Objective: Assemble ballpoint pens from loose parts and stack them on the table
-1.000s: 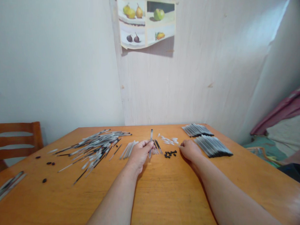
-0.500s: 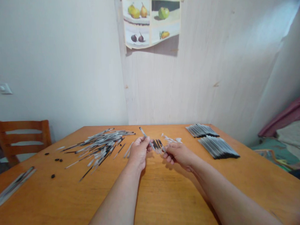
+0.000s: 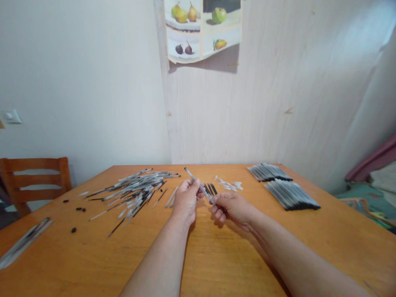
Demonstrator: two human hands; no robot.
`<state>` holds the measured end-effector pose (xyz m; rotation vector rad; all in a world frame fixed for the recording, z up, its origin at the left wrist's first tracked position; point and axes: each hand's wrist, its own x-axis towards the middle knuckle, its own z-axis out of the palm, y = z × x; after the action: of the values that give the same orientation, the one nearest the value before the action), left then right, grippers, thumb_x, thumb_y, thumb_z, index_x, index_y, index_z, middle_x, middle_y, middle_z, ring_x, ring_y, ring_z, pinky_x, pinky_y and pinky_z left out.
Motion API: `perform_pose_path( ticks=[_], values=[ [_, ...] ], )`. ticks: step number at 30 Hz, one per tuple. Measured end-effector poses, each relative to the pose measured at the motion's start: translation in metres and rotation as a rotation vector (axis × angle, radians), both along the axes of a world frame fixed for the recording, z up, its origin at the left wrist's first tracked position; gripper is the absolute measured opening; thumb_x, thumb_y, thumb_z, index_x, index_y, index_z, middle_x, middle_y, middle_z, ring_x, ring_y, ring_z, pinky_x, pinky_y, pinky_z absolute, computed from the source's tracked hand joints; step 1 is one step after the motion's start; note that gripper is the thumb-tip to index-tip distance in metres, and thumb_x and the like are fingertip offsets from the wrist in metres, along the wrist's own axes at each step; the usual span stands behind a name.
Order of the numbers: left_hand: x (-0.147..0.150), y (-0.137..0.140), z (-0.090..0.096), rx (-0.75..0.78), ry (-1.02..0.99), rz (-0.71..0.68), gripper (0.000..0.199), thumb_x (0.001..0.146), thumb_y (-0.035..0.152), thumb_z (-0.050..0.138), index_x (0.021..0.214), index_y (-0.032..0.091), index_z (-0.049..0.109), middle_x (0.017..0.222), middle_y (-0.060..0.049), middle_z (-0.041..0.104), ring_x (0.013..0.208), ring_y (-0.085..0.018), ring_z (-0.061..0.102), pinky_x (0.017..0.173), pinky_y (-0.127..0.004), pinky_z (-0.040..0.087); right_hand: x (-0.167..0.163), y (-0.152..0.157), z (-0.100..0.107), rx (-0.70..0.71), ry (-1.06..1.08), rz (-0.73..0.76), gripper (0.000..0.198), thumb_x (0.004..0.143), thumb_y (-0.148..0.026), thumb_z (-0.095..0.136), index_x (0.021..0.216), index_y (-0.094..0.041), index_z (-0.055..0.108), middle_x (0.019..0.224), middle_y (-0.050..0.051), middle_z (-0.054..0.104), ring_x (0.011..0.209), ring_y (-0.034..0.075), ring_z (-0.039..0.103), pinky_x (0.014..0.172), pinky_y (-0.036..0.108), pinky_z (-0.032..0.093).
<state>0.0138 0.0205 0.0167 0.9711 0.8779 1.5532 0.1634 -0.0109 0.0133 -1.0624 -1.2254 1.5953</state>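
Observation:
My left hand [image 3: 187,201] is closed around a slim clear pen [image 3: 191,174] with a dark far end, held tilted above the table. The fingers of my right hand [image 3: 231,206] pinch at the pen's near end; whether they also hold a small part there is hidden. Just beyond my hands lie several short black pieces [image 3: 212,188] in a row. Behind my right hand, small white pieces [image 3: 230,185] are scattered. A few clear tubes [image 3: 171,197] lie left of my left hand.
A loose pile of pen parts [image 3: 137,189] spreads on the table's left, with small black plugs [image 3: 73,230] nearby. Two neat rows of pens [image 3: 292,193] lie at right. A clear packet [image 3: 22,244] rests at the left edge. A wooden chair [image 3: 36,178] stands beyond.
My right hand has moved left to meet the near end of the pen in my left hand. The view has shifted slightly.

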Motion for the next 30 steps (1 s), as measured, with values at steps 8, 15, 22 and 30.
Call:
perform_pose_path(
  ticks=[8,15,22,30],
  values=[
    [0.0037,-0.0035,0.0007,0.003,0.041,-0.016,0.034,0.071,0.041,0.073,0.087,0.015,0.059,0.081,-0.003,0.066,0.069,-0.01,0.06,0.064,-0.023,0.048,-0.0025,-0.0022,0.0041,-0.049,0.06,-0.019,0.017,0.091,-0.017,0.049,0.077,-0.013,0.058,0.06,0.004,0.065,0.043,0.008,0.057,0.041,0.016,0.046],
    [0.0057,-0.007,0.0018,-0.001,0.07,-0.04,0.033,0.072,0.042,0.073,0.084,0.015,0.058,0.079,-0.003,0.066,0.07,-0.011,0.062,0.065,-0.022,0.049,-0.001,0.0014,0.0015,-0.024,0.086,-0.037,0.014,0.09,-0.02,0.053,0.079,-0.013,0.059,0.063,0.004,0.065,0.045,0.007,0.056,0.043,0.016,0.047],
    [0.0054,-0.0065,0.0014,-0.022,0.082,-0.066,0.034,0.073,0.044,0.073,0.084,0.016,0.058,0.072,-0.002,0.065,0.06,-0.008,0.059,0.061,-0.02,0.048,0.0008,0.0044,-0.0018,0.023,0.062,-0.049,0.012,0.087,-0.02,0.06,0.077,-0.013,0.06,0.061,0.002,0.064,0.044,0.005,0.054,0.043,0.014,0.045],
    [0.0079,-0.0071,-0.0015,-0.043,0.036,-0.069,0.03,0.074,0.04,0.073,0.083,0.015,0.058,0.073,-0.003,0.066,0.059,-0.008,0.06,0.058,-0.02,0.05,0.0008,0.0035,0.001,0.07,0.01,-0.077,0.015,0.084,-0.021,0.064,0.072,-0.014,0.059,0.06,0.001,0.064,0.043,0.005,0.053,0.042,0.014,0.043]
  ],
)
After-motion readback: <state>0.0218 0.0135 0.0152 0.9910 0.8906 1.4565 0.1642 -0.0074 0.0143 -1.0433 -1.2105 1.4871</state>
